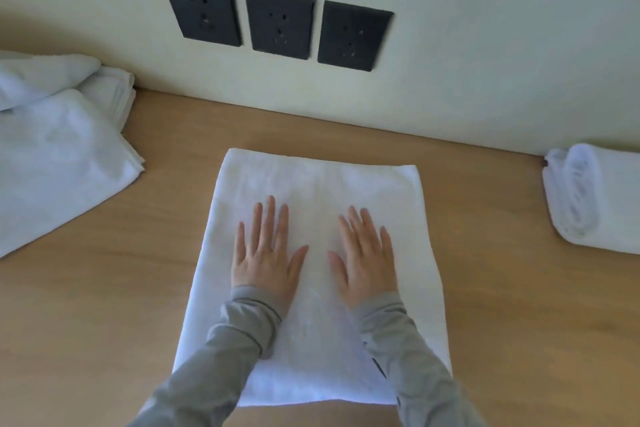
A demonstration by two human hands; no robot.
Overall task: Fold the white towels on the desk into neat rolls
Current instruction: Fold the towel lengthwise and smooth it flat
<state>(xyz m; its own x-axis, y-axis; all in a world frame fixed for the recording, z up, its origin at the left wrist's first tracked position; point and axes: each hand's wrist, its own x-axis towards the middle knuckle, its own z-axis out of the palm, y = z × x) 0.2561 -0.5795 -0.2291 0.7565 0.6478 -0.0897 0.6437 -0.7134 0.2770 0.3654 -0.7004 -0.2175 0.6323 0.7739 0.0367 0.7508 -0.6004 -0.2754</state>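
Note:
A white towel (318, 184), folded into a long rectangle, lies flat on the wooden desk (502, 288) in front of me. My left hand (265, 251) and my right hand (365, 258) rest palm down on its middle, side by side, fingers spread and pointing toward the wall. Neither hand grips anything. A rolled white towel (588, 198) lies at the desk's far right by the wall. At the far left sits a loose pile of white towels (59, 149).
The desk meets a pale wall (485, 45) just beyond the flat towel. Three black wall sockets (280, 22) sit in a row above the desk. Bare wood shows on both sides of the flat towel.

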